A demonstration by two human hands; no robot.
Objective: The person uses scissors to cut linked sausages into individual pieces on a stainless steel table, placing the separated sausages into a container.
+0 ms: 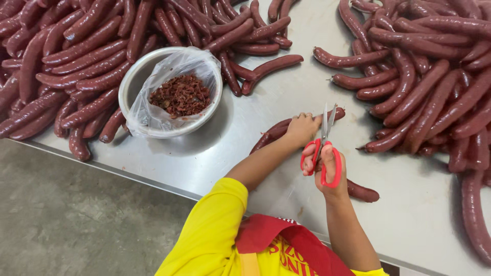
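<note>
My left hand (303, 128) grips a dark red sausage (273, 133) lying on the steel table (215, 153). My right hand (325, 168) holds red-handled scissors (325, 153), blades slightly apart and pointing at the sausage's far end by my left fingers. Another sausage (362, 192) lies on the table just right of my right wrist. I wear a yellow sleeve and a red apron.
A large heap of sausages (87, 56) covers the table's far left, another heap (429, 76) fills the right. A metal bowl (134, 76) lined with a clear bag holds dark red trimmings (180, 95). The table edge runs diagonally above a grey floor (76, 220).
</note>
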